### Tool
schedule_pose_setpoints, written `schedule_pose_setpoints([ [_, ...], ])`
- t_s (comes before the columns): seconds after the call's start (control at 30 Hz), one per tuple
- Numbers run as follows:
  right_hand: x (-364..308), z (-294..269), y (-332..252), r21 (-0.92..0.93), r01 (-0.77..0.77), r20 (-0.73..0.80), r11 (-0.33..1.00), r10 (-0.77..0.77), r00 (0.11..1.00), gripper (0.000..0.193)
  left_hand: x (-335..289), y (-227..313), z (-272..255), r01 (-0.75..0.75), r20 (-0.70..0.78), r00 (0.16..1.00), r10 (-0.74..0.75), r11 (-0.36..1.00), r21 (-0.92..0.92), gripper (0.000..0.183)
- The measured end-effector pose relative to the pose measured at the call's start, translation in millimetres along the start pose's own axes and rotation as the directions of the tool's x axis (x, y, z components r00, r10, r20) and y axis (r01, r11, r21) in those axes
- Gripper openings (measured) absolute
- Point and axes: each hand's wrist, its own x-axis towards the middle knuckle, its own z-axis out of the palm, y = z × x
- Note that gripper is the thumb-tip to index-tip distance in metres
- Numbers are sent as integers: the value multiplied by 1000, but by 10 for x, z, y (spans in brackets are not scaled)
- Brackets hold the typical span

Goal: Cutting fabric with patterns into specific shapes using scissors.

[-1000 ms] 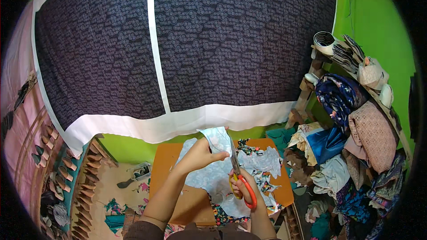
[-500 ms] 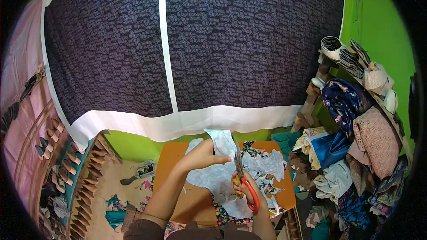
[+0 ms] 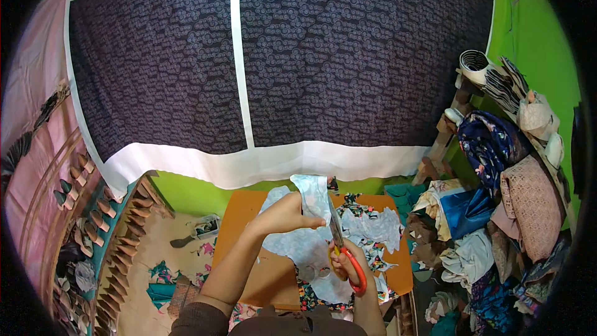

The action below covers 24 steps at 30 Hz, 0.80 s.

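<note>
My left hand (image 3: 287, 213) pinches a pale blue patterned piece of fabric (image 3: 312, 190) and holds it upright above a small orange table (image 3: 239, 218). My right hand (image 3: 348, 266) grips scissors with orange handles (image 3: 346, 255); their blades point up into the fabric's right edge, just under my left fingers. More of the same light fabric (image 3: 298, 249) lies spread on the table under both hands, with floral scraps (image 3: 367, 218) around it.
A large dark patterned cloth with white borders (image 3: 280, 62) hangs on the green wall behind the table. Piles of folded and loose fabrics (image 3: 497, 211) crowd wooden shelves on the right. Scraps and a small box (image 3: 205, 227) lie on the floor at left.
The view has shifted slightly. My hands hold the same positions, the scissors staying at the fabric's edge with the blades a little higher.
</note>
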Motion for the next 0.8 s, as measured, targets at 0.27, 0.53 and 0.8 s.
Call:
schedule_pose_setpoints([
  [0.27,4,-68,-23,-24,-51,34,998,51,998,37,-43,-110,-74,139,57,988,-144,987,84,68],
  [0.53,35,-123,33,86,-62,153,994,48,987,44,-48,-220,-25,59,48,996,-70,979,194,39],
  [0.8,-74,-138,-51,-35,3,72,999,-1,997,30,-32,-169,25,14,39,999,-17,996,88,44],
])
